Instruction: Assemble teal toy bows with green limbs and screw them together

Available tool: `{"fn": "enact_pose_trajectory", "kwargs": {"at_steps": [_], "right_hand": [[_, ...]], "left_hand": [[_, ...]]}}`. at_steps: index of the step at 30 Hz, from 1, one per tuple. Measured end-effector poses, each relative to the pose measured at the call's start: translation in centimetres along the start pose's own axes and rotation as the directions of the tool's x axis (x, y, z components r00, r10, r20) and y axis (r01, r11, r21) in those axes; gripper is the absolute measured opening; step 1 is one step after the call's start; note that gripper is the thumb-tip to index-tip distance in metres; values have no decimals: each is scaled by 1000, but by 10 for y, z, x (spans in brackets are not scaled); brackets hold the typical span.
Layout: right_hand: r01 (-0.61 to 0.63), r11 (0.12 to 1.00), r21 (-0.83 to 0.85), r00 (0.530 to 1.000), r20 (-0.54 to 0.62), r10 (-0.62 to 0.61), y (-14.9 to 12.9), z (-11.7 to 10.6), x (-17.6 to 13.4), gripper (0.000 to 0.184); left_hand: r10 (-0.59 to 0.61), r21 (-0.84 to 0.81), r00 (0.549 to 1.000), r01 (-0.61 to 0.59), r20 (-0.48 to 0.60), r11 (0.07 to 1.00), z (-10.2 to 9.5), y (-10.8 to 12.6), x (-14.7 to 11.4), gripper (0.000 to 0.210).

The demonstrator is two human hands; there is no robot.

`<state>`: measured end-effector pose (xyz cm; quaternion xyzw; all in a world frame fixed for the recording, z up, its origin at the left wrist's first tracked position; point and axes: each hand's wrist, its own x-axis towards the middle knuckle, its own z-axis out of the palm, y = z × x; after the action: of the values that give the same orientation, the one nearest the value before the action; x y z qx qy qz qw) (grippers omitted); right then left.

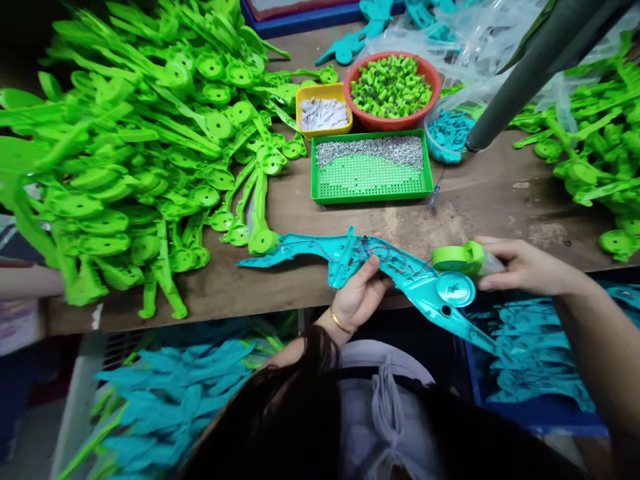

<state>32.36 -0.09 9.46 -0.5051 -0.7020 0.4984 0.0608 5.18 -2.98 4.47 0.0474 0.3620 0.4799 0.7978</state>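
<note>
My left hand (361,290), a bracelet at its wrist, is closed around the middle of a long turquoise plastic toy bow half (315,245). Its open inner side faces up, showing thin red and dark wires and a small dark component. One end of it touches the green parts at the left. At its right part is a round turquoise disc (456,289). My right hand (517,267) pinches a green plastic part with a round end (454,257) and a pale translucent piece at the fingers. This part is just above the disc; whether they touch I cannot tell.
Green plastic parts (115,167) are heaped at left, more (585,160) at right. Behind stand a green tray (370,193) of screws, a yellow bin (325,90), a red bowl (395,123) and a turquoise-filled tub (447,150). A dark screwdriver-like tool (525,80) hangs at upper right.
</note>
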Motion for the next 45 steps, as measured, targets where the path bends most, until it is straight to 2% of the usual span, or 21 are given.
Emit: {"fn": "enact_pose_trajectory", "kwargs": {"at_steps": [3, 6, 9, 11, 13, 14, 16, 17, 19, 21, 23, 25, 27, 30, 33, 37, 41, 45], "right_hand": [[-16, 995, -94, 1000, 19, 18, -5, -18, -1, 59], [-20, 971, -240, 1000, -18, 16, -10, -23, 4, 65], [-64, 855, -515, 996, -79, 27, -11, -18, 5, 71], [-122, 712, -692, 991, -128, 45, -9, -13, 4, 74], [-143, 601, -786, 987, -158, 28, -4, -6, 2, 74], [-143, 571, -808, 986, -167, 9, -1, -4, 0, 73], [-145, 540, -829, 981, -190, -29, 5, -1, -2, 71], [-147, 534, -833, 979, -199, -41, 8, -1, -3, 70], [-144, 531, -835, 978, -201, -50, 13, -2, -3, 64], [-132, 526, -840, 982, -182, -45, 18, -5, -1, 59], [-115, 522, -845, 987, -156, -34, 22, -9, 2, 55], [-96, 539, -837, 990, -134, -33, 24, -14, 6, 54], [-59, 547, -835, 993, -105, -52, 26, -20, 10, 53], [30, 505, -863, 996, -16, -88, 24, -27, 17, 50], [128, 494, -860, 989, 77, -122, 19, -28, 20, 42], [206, 538, -818, 975, 125, -185, 10, -21, 16, 33], [254, 610, -750, 965, 151, -215, 7, -11, 9, 27], [280, 678, -680, 956, 129, -265, 14, -8, 9, 24]], "left_hand": [[13, -36, 995, -17, -98, 999, 1, -11, 13, 4], [56, -76, 993, -64, -102, 995, 2, -18, 16, 2], [30, -17, 996, -31, -90, 999, 0, -21, 1, 11], [-29, 119, 990, 46, -137, 992, -4, -20, -15, 25], [2, 335, 989, 48, -148, 941, -7, -13, -26, 29], [64, 467, 993, -9, -101, 884, -7, -9, -27, 26], [192, 692, 976, -207, 101, 691, -3, 2, -18, 15], [220, 758, 949, -313, 226, 572, 1, 6, -8, 12], [193, 792, 872, -489, 449, 366, 10, 10, 19, 13], [123, 776, 803, -595, 582, 209, 16, 9, 44, 19], [66, 769, 776, -631, 628, 104, 18, 4, 62, 21], [46, 771, 771, -636, 635, 37, 16, 0, 69, 20], [44, 759, 758, -649, 651, -44, 13, -3, 68, 19], [46, 724, 734, -654, 677, -217, 11, -4, 63, 17], [76, 713, 744, -598, 664, -366, 13, -6, 57, 16], [98, 719, 760, -555, 643, -418, 13, -9, 52, 11], [87, 702, 749, -567, 657, -430, 10, -8, 49, 10], [61, 682, 735, -590, 675, -432, 8, -4, 49, 9]]}}
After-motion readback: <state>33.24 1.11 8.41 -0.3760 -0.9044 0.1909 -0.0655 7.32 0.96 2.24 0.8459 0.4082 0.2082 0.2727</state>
